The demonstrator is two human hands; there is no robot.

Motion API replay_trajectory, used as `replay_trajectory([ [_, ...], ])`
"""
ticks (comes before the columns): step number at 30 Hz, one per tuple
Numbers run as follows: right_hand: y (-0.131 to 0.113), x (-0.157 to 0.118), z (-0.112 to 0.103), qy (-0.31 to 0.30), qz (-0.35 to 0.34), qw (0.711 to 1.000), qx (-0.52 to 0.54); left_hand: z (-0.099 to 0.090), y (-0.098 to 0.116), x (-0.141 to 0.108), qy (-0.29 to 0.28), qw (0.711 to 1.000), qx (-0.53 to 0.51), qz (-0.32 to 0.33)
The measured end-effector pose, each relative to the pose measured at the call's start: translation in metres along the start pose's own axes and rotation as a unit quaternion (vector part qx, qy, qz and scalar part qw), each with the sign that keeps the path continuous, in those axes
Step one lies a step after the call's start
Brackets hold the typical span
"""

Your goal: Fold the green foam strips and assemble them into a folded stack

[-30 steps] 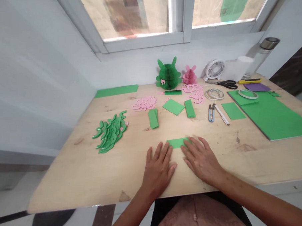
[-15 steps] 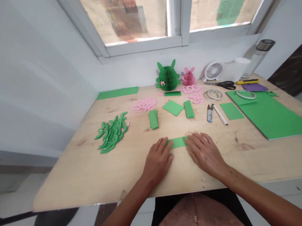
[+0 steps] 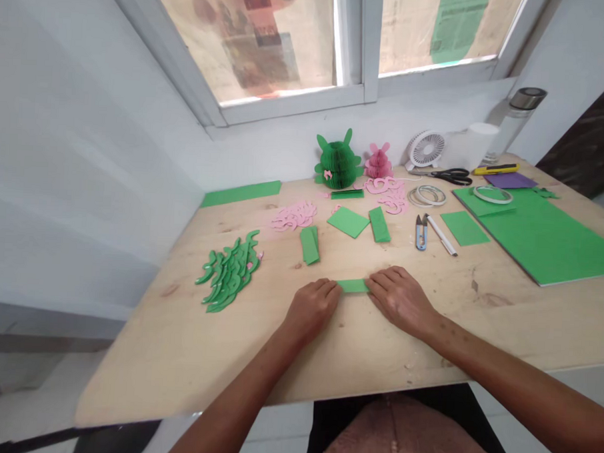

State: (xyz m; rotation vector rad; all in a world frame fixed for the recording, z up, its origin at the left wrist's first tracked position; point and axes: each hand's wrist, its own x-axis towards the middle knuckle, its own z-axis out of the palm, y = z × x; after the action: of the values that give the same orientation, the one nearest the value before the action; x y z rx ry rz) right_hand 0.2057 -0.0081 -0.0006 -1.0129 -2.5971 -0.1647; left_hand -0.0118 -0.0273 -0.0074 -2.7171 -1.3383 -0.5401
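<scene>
Green paper, folded narrow, makes the strip (image 3: pixel 353 286) that lies crosswise on the wooden desk (image 3: pixel 200 375), between the person's two hands. The left hand (image 3: pixel 312 308) has its fingers curled onto the strip's left end, and the right hand (image 3: pixel 397 299) bends its fingers over the right end; both thumbs are hidden, so I cannot tell whether the hands pinch the paper or only press it down. The middle of the strip shows bare between them. Left of the strip, well apart, lies an overlapping heap of green cutouts (image 3: pixel 230 273). Just beyond the strip and to its left is a small stack (image 3: pixel 310 245) of green slips; straight beyond it lies a card (image 3: pixel 349 222), with a folded piece (image 3: pixel 379 224) just beside that. Beyond the strip to the right, the snips (image 3: pixel 421 233) lie next to a pen (image 3: pixel 440 234), both near a green rectangle (image 3: pixel 465 228). Farther right of the strip is a large green sheet (image 3: pixel 556 244) with a tape roll resting on it. Far behind the strip, a green figure (image 3: pixel 338 164) stands upright beside a smaller pink figure (image 3: pixel 379 162).
</scene>
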Motion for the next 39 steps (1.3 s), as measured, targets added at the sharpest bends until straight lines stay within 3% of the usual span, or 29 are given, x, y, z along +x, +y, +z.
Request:
replay_trajectory([
  [3, 0.004, 0.004, 0.001, 0.016, 0.029, 0.999, 0.034, -0.006, -0.003, 0.004, 0.052, 0.992, -0.088, -0.072],
  [5, 0.007, 0.006, 0.000, 0.023, 0.097, 0.988, 0.121, -0.010, -0.004, 0.007, 0.115, 0.959, -0.193, -0.170],
  [7, 0.008, 0.007, -0.002, 0.013, 0.187, 0.946, 0.266, -0.014, -0.002, 0.009, 0.169, 0.882, -0.339, -0.279],
  [9, 0.006, 0.009, -0.005, -0.013, 0.265, 0.866, 0.424, -0.016, 0.004, 0.011, 0.186, 0.774, -0.492, -0.354],
  [11, 0.002, 0.012, -0.008, -0.032, 0.307, 0.784, 0.538, -0.018, 0.013, 0.014, 0.161, 0.677, -0.610, -0.379],
  [13, -0.005, 0.013, -0.011, -0.037, 0.327, 0.732, 0.596, -0.019, 0.024, 0.018, 0.124, 0.619, -0.684, -0.365],
  [16, -0.014, 0.014, -0.011, -0.042, 0.339, 0.697, 0.630, -0.019, 0.040, 0.027, 0.108, 0.598, -0.726, -0.323],
  [19, -0.019, 0.011, -0.006, -0.044, 0.343, 0.688, 0.638, -0.016, 0.049, 0.032, 0.138, 0.599, -0.709, -0.345],
  [22, -0.020, 0.008, -0.001, -0.045, 0.343, 0.689, 0.637, -0.010, 0.051, 0.034, 0.153, 0.589, -0.704, -0.366],
  [30, -0.025, 0.008, -0.004, -0.040, 0.350, 0.691, 0.631, -0.009, 0.054, 0.037, 0.159, 0.515, -0.744, -0.395],
  [39, -0.026, 0.006, 0.000, -0.045, 0.352, 0.709, 0.610, -0.010, 0.047, 0.043, 0.231, 0.472, -0.714, -0.463],
])
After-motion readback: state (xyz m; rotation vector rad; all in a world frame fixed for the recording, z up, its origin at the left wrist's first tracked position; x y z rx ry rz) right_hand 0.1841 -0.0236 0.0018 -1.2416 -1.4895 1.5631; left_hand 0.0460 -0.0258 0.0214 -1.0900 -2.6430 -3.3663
